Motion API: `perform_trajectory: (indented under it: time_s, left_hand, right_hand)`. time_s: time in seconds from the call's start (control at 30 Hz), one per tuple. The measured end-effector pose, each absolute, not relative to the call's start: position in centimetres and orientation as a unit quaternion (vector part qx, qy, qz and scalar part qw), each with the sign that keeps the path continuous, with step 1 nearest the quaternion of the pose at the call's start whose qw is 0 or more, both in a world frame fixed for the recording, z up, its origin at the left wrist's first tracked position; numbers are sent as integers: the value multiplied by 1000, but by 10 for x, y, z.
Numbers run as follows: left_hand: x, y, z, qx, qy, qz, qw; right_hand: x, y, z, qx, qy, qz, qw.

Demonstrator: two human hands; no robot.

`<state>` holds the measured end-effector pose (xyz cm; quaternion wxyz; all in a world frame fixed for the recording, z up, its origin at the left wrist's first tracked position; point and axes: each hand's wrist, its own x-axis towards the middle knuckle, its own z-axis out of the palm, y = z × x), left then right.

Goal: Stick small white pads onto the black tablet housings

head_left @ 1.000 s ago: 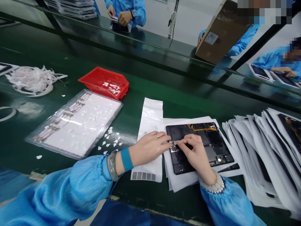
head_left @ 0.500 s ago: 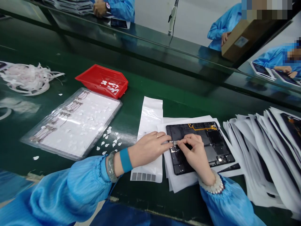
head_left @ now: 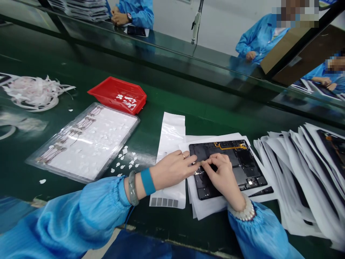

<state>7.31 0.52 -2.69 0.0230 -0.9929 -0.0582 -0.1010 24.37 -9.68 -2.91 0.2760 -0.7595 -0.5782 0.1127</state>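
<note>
An opened tablet (head_left: pixel 229 167) with a black frame and an orange ribbon cable lies on white sheets in front of me. My left hand (head_left: pixel 175 169) reaches over its left edge; the fingers are stretched out, with the index fingertip down near the small board there. Right beside that fingertip, my right hand (head_left: pixel 221 171) is closed in a pinch over the tablet. A small grey piece is in the pinch, mostly covered by the fingers now. Left of the tablet lies a white backing sheet (head_left: pixel 172 133) with a row of grey squares (head_left: pixel 164 202) at its near end.
A clear tray (head_left: pixel 94 144) holds wired small parts and white stickers; loose stickers (head_left: pixel 131 162) lie beside it. Behind stands a red bin (head_left: pixel 118 94). Tangled white strips (head_left: pixel 35 91) lie far left, a stack of wrapped tablets (head_left: pixel 299 180) at right. Co-workers sit across the bench.
My left index fingertip has moved slightly right, up to my right fingers, and the grey piece shows less. Across the bench, a person's hand has left the cardboard box.
</note>
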Motion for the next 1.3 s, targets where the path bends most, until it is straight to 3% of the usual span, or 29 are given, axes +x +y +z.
perform_trajectory:
  time_s: [0.27, 0.8, 1.0, 1.13, 1.3]
  left_hand:
    - [89, 32, -11, -996, 30, -82, 10]
    - [100, 43, -2, -997, 50, -29, -54]
    - [94, 52, -8, -994, -30, -51, -89]
    - [86, 49, 5, -989, -76, -76, -99]
    - [73, 27, 53, -989, -94, -37, -112]
  right_hand:
    - [281, -108, -25, -755, -533, 116, 363]
    - [286, -105, -41, -739, -587, 106, 313]
    - [284, -102, -42, -737, -592, 103, 310]
    - [285, -106, -26, -730, -574, 118, 353]
    - [296, -145, -2, -746, -494, 80, 440]
